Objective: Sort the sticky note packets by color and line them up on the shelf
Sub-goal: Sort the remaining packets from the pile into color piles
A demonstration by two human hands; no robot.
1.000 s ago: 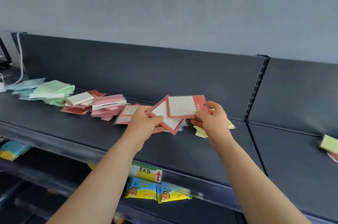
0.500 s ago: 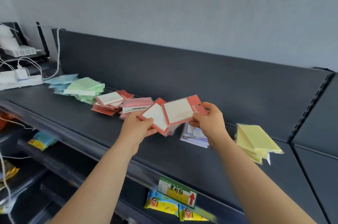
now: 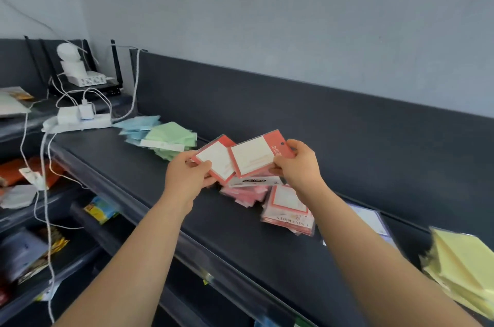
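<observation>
Blue pile (image 3: 139,123), green pile (image 3: 171,137), pink pile (image 3: 246,194) and yellow pile (image 3: 465,265) lie grouped on the shelf (image 3: 240,241) — the left hand (image 3: 187,177) pinches one red-bordered packet (image 3: 216,159), the right hand (image 3: 296,166) pinches a second red-bordered packet (image 3: 254,157), both above the pink pile — not yet placed.

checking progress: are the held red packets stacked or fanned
Fanned: the red packets overlap only partly, one in the left hand, one in the right hand.

Left hand (image 3: 187,177), right hand (image 3: 297,166) forward, pinch grip.
</observation>
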